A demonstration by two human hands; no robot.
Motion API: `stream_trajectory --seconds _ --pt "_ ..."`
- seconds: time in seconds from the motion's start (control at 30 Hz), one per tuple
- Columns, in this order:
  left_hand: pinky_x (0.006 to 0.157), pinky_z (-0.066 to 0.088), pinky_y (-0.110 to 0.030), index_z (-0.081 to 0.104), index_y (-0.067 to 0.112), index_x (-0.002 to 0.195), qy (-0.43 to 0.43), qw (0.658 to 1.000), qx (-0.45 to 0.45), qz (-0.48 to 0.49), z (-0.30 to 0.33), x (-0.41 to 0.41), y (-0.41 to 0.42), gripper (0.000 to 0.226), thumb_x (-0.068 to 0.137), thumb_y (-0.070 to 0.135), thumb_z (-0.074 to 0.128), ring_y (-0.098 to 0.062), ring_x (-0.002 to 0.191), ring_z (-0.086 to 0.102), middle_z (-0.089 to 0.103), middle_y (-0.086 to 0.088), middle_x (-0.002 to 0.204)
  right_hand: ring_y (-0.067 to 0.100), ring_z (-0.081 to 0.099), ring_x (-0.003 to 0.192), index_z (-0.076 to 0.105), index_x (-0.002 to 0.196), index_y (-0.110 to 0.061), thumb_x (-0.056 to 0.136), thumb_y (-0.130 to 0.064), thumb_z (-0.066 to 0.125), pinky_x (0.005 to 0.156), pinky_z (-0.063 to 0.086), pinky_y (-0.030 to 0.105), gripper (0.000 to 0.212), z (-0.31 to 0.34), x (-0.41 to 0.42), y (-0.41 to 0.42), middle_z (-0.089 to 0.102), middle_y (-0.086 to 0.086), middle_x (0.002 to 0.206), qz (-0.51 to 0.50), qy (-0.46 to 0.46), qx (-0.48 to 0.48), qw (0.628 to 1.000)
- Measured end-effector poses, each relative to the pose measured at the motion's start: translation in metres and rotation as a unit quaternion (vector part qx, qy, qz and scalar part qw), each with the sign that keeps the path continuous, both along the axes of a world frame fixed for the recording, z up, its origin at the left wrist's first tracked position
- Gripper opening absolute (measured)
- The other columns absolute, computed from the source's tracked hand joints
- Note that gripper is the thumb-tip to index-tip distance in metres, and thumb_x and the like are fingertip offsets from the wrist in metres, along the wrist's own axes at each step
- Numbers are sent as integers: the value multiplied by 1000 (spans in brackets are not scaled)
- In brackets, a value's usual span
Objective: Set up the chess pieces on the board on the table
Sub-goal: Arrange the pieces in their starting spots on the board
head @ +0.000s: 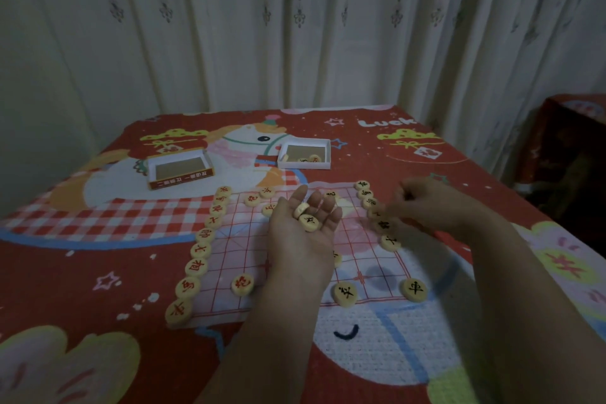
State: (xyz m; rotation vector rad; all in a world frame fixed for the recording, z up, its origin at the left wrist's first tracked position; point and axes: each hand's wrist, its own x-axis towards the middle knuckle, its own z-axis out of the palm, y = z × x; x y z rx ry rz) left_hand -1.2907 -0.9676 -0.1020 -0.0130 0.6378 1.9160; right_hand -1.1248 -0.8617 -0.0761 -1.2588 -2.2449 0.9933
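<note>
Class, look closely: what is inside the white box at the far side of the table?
The white box holds about three pieces near its front wall. That wall hides the floor just behind it, so more could lie there.

Smooth, pale wooden discs (196, 267) lie on a thin, glossy plastic board sheet (229, 259) over a woven tablecloth (98, 239); cardboard boxes (180, 167) at twelve o'clock.

Nine red-marked pieces (200, 250) run in a line down the left of the frame, with at least four more red ones (242, 284) on the board's middle. Two pieces (308, 223) lie in the central upturned palm. Two open boxes (181, 168) sit above, upper middle.
</note>
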Motion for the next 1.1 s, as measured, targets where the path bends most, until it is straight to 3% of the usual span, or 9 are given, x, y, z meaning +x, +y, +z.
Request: stream_trajectory --seconds 0.13,0.23,0.3,0.4,0.5,0.67,0.83,0.97,1.1 --pt "92 55 -45 60 3 119 1 1000 9 -3 3 0 0 29 103 24 46 -31 91 69 65 -18 104 10 50 56 62 85 -9 89 -30 71 56 45 27 23 1 -35 -21 59 2 68 44 146 55 987" --pt "98 52 -46 59 1 121 5 1000 16 -22 5 0 1 28 98 18 56 -34 104 69 65 -22 122 20 62 59 70 89 -12 88 -32 71 57 51 28 21 -1 -55 -38 71 5 72 85 161 53 982" --pt "104 48 -47 58 2 125 5 999 21 -47 5 0 0 35 97 21 59 -32 113 66 62 -20 131 8 65 60 71 91 -9 88 -26 73 56 49 18 17 -4 -65 -46 73 -1 71 110 149 60 981" --pt "99 51 -48 63 11 115 8 997 19 -68 4 2 0 23 98 26 57 -29 108 68 67 -15 122 4 57 56 72 90 -8 87 -21 74 57 48 22 14 -9 -74 -51 68 -2 67 128 110 85 982" --pt "101 49 -51 64 22 113 29 999 17 -43 0 0 4 17 101 24 52 -31 113 65 65 -14 125 2 53 53 69 88 -8 86 -14 75 55 47 18 9 -8 -73 -51 61 -4 64 135 133 57 980" --pt "97 50 -51 59 17 121 53 998 14 13 -1 -1 6 24 103 14 44 -30 109 67 69 -11 115 10 62 66 68 83 -9 81 -12 80 65 55 30 12 -6 -72 -51 70 7 77 131 156 18 979" --pt "102 49 -43 52 11 130 31 996 18 84 -4 -19 3 28 105 12 38 -27 105 67 66 -12 113 0 53 47 70 87 -5 87 -14 74 44 43 14 9 0 -59 -35 67 -1 69 -52 238 2 970" --pt "96 52 -43 57 10 125 12 996 -9 89 -5 -17 1 25 103 15 46 -28 96 68 66 -11 98 12 50 46 68 77 -6 90 -13 71 40 43 20 14 -5 -46 -20 63 6 64 -130 190 4 973" --pt "88 56 -41 59 10 122 6 995 -31 94 -5 -15 2 23 102 17 49 -28 90 67 62 -9 89 16 45 44 66 67 -8 90 -10 68 42 37 22 23 -9 -55 -14 56 -6 44 -127 120 1 985"
